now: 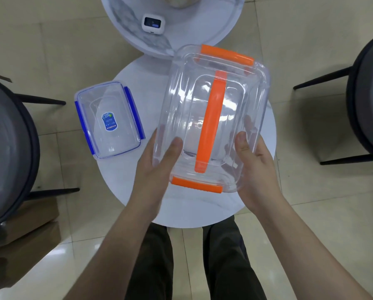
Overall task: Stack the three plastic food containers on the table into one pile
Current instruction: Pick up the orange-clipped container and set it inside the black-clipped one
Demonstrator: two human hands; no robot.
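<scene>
**Big container in hand, nothing stacked yet**

You have the large clear container with orange clips (213, 118) held in both hands over the round white table (137, 169). Your left hand (157, 169) grips its near-left side, thumb on top and fingers underneath. Your right hand (257, 169) grips the near-right side the same way. The container appears tilted, its far end raised toward the second round table (120, 22) beyond. Whether its underside touches the tabletop cannot be told.

The smaller container with blue clips (109, 120) sits by itself on the left part of the white table, just beside the big one but apart from it. Nothing rests on it.

Only these two containers show; the third is not in view, unless it is hidden under the one you hold.

So the pile looks barely begun. As a judgement: the large container would make the steadier base, so set it flat, then put the blue-clipped one on its lid, and find the third.
</scene>
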